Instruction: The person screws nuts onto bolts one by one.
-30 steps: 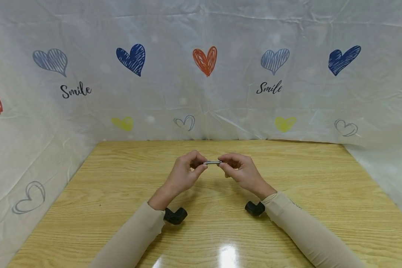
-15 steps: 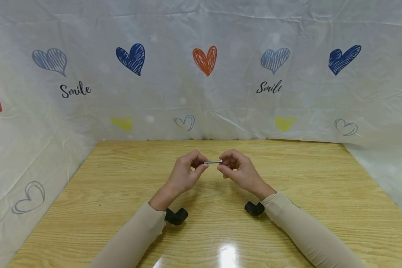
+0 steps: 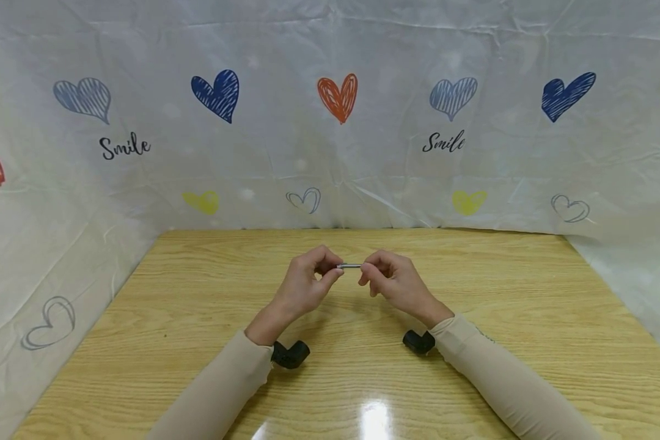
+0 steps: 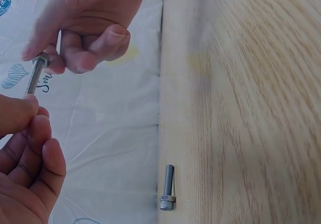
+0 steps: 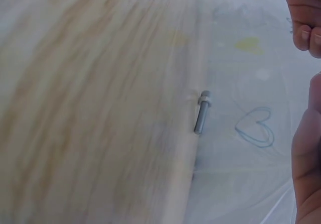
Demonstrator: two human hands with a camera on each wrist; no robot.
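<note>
While gripping one end of a silvery threaded bolt (image 3: 351,266) between thumb and forefinger of the left hand (image 3: 302,284), pinching at the opposite end as well, with thumb and forefinger of the right hand (image 3: 400,282). At that right-hand end, a hexagonal collar (image 4: 42,59), hard to tell as nut or head, set between the right thumb and fingertip. Pinched narrowly on both sides, with the spare fingers of each hand curled loosely alongside. Held roughly level above the wood-grain table (image 3: 357,360), with bare thread showing between the two hands. At the wrists, black angled cameras (image 3: 293,354), one to each arm, and behind them beige sleeves (image 3: 214,391) reaching down to the lower border of the head view. Farther out, near the table's far edge, a second bolt (image 4: 169,184) lying on its side, seen in both wrist views, with a wider ring (image 4: 168,198) beside its head. Beyond that edge, a creased pale cloth backdrop (image 3: 387,159), printed with orange, blue and yellow hearts (image 3: 216,96) and twice with the word "Smile" (image 3: 124,146).
</note>
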